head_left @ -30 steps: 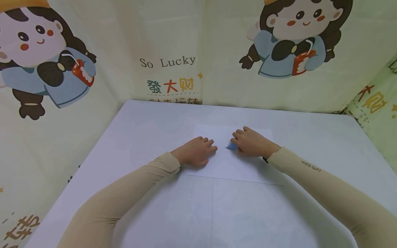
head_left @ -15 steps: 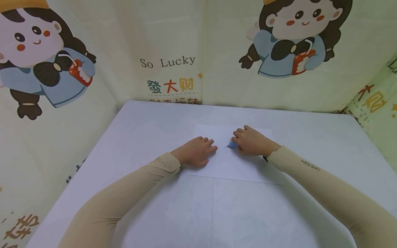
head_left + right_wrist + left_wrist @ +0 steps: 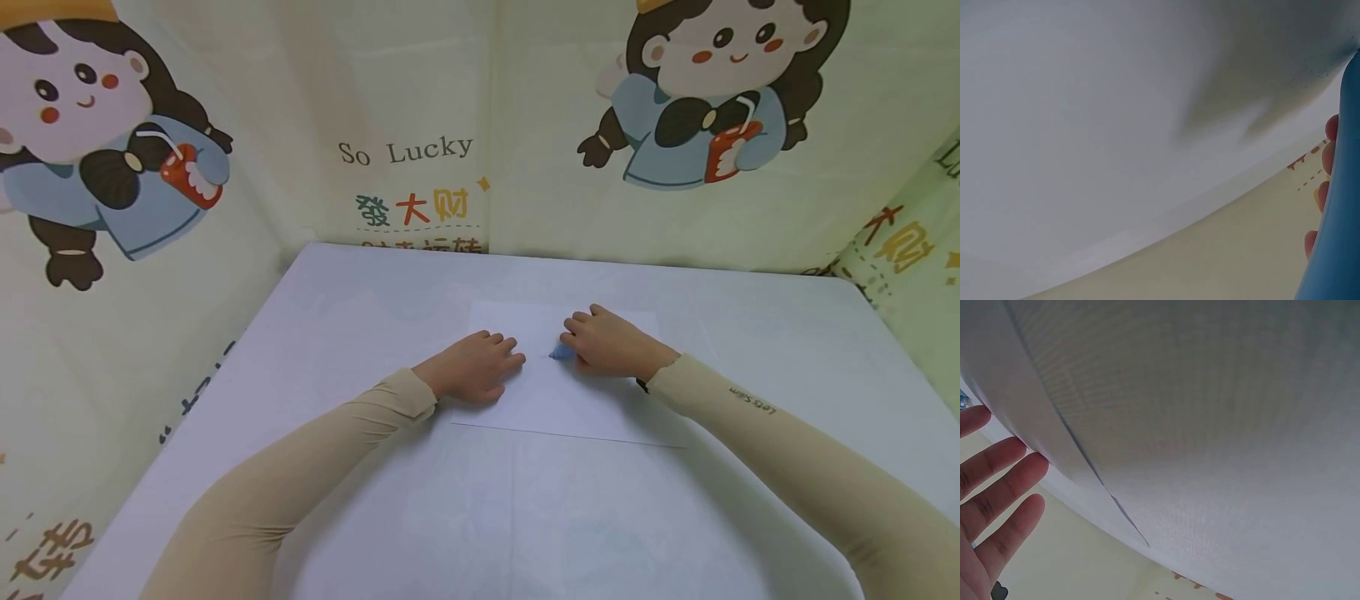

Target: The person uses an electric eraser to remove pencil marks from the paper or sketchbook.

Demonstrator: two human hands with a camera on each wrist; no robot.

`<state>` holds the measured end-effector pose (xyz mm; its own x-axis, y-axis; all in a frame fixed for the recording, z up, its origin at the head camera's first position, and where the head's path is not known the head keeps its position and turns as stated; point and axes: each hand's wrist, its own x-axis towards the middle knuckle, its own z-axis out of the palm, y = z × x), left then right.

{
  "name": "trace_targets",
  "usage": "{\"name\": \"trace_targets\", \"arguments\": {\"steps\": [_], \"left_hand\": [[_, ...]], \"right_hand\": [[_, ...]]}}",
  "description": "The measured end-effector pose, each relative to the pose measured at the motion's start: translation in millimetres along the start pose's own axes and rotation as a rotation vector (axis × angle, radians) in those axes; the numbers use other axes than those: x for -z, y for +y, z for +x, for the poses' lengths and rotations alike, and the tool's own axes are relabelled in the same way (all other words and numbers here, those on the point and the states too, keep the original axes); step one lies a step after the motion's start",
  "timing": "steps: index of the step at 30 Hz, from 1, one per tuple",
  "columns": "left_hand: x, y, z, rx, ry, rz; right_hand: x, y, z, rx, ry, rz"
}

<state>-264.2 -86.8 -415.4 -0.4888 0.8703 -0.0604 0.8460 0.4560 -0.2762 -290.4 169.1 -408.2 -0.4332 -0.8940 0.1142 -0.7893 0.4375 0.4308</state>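
On the table lies a sheet of white paper [image 3: 570, 412]. My left hand [image 3: 472, 367] rests on its left part, palm down. In the left wrist view its fingers [image 3: 1004, 494] are spread and extended, with fingertips right at the paper. My right hand [image 3: 615, 346] grips a blue pen-like tool [image 3: 562, 352] over the middle of the sheet, its tapered tip pointing left and down onto the paper. The tool's smooth blue body [image 3: 1335, 206] fills the right edge of the right wrist view, fingers curled behind it. Small dark specks show on the paper around the tip.
A white table [image 3: 375, 300] with rounded far corners bears the paper. Behind it and at both sides hangs a cream cloth [image 3: 540, 200] printed with cartoon figures and lettering. Beige sleeves cover both forearms.
My right hand and the blue pen-like tool have shifted very slightly up and to the right since a second ago. My left hand stays in place.
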Motion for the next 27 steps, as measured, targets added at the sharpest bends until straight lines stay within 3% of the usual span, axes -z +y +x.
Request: {"name": "trace_targets", "arguments": {"steps": [10,18,27], "left_hand": [[0.8,-0.6,0.5,0.005,-0.027,0.0],[-0.3,-1.9,0.2,-0.008,0.012,0.017],[1.2,-1.7,0.5,0.006,-0.033,-0.003]], "right_hand": [[2.8,-3.0,2.5,-0.008,-0.012,0.017],[4.0,-2.5,3.9,-0.018,-0.005,0.015],[2.8,-3.8,3.8,-0.002,0.005,0.009]]}}
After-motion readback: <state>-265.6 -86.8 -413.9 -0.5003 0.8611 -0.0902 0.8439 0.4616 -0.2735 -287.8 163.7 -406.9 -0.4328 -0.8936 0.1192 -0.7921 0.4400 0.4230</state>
